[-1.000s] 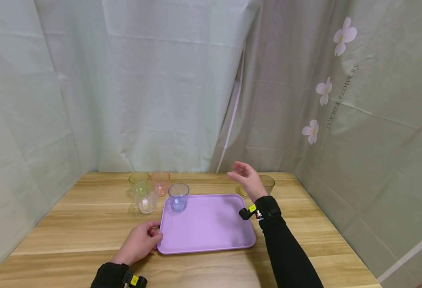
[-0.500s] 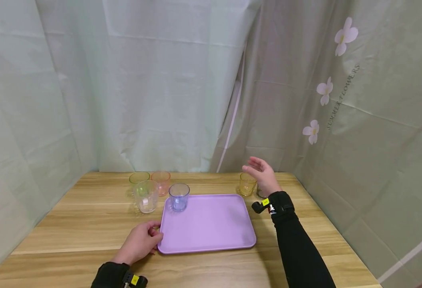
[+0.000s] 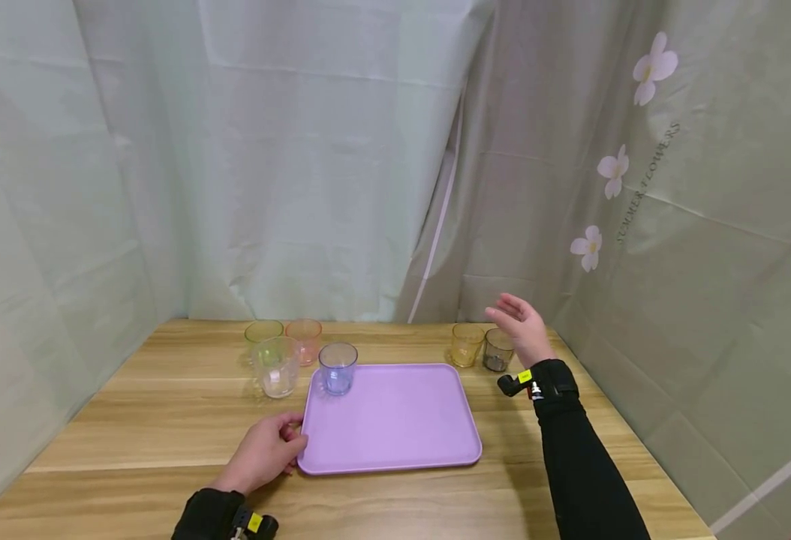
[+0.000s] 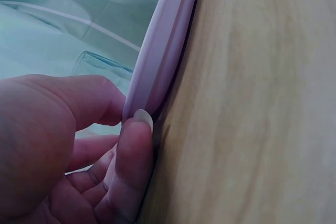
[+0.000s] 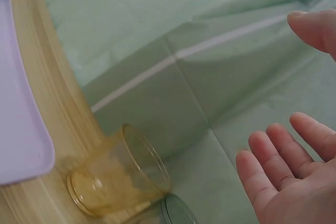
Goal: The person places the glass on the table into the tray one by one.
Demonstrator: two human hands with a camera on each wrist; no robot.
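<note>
A lilac tray [image 3: 392, 420] lies on the table, and my left hand [image 3: 263, 452] pinches its left rim between thumb and finger; the left wrist view shows the thumb [image 4: 135, 150] against the edge. A blue glass [image 3: 338, 369] stands upright in the tray's back left corner. My right hand [image 3: 520, 327] hovers with fingers loosely extended and nothing in them, just right of a dark grey glass [image 3: 498, 351]. Beside that glass stands an amber glass [image 3: 467, 346], which also shows below the fingers in the right wrist view.
Left of the tray a clear glass [image 3: 278, 367], a green glass [image 3: 260, 331] and a pink glass [image 3: 305, 343] stand close together. Pale curtains [image 3: 328, 165] hang behind the wooden table [image 3: 166, 420] and along both its sides.
My right hand has moved right, uncovering the amber glass and then most of the dark grey glass. The left hand, tray and blue glass have stayed put.
</note>
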